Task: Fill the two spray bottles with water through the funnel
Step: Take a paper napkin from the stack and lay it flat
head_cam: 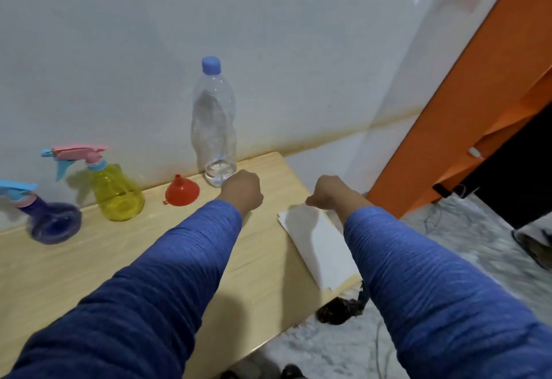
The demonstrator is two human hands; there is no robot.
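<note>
A yellow spray bottle (115, 190) with a pink and blue trigger head stands at the back left of the wooden table (89, 259). A purple spray bottle (52, 220) with a blue head stands further left. A red funnel (179, 190) lies mouth down between the yellow bottle and a clear water bottle (213, 128) with a blue cap, which holds a little water. My left hand (242, 190) is a closed fist just right of the water bottle's base, holding nothing. My right hand (328, 195) is a fist over the table's right edge.
A folded white paper or cloth (319, 244) lies at the table's right edge under my right forearm. A white wall runs behind the table. Orange furniture (448, 125) stands to the right. A dark object (340, 310) lies on the speckled floor.
</note>
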